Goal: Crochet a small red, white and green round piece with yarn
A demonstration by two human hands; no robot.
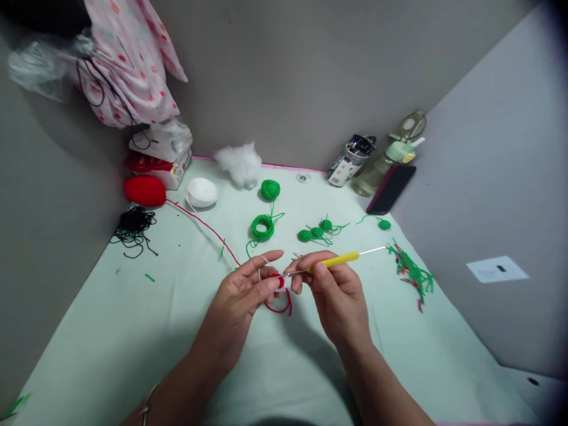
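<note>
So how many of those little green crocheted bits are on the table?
4 green bits: three clustered in the middle, the fourth apart on the right, near the phone. Others could hide among the yarn scraps.

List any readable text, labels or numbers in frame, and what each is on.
No text is legible.
Canister: label print too small and blurred.
Box: red print, blurred.
Paper slip, far right: dark mark, unreadable.
Yellow crochet hook in the right hand, red crochet piece in the left hand: no markings visible.
</note>
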